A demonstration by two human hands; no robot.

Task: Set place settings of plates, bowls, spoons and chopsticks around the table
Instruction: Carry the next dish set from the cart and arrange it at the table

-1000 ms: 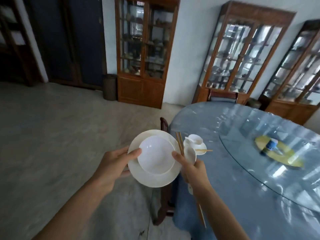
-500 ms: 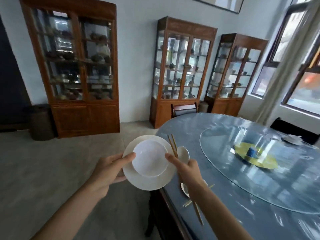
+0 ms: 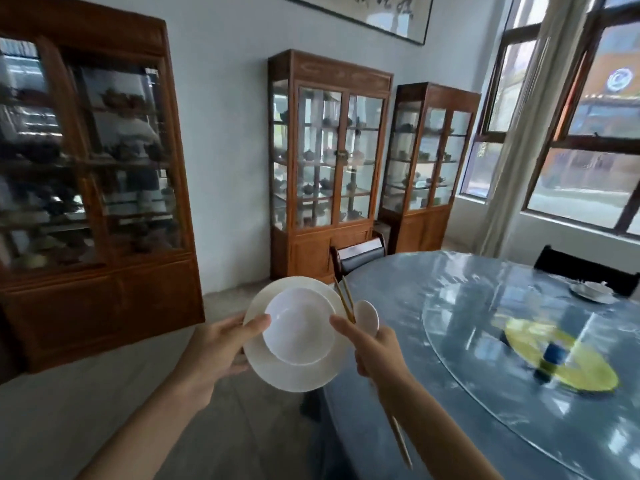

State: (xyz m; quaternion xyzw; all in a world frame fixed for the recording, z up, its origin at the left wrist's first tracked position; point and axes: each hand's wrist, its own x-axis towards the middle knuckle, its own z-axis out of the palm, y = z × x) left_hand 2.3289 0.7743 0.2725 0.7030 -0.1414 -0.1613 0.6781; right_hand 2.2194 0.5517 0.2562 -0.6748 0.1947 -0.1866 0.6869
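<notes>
Left hand point(image 3: 216, 348) grips plate point(image 3: 294, 372) rim, thumb on top. Bowl point(image 3: 299, 327) sits on plate. Right hand point(image 3: 372, 348) pinches chopsticks point(image 3: 346, 299) and spoon point(image 3: 366, 315). All held beside table point(image 3: 398, 296) edge.

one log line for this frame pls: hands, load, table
left hand: holds plate with bowl on it | right hand: grips chopsticks, spoon | table: one setting at far edge

A white plate point(image 3: 294, 372) carried a white bowl point(image 3: 299, 327) just off the table point(image 3: 398, 393) edge; wooden chopsticks point(image 3: 346, 301) and a white spoon point(image 3: 367, 317) stood beside it, nearer the table.
</notes>
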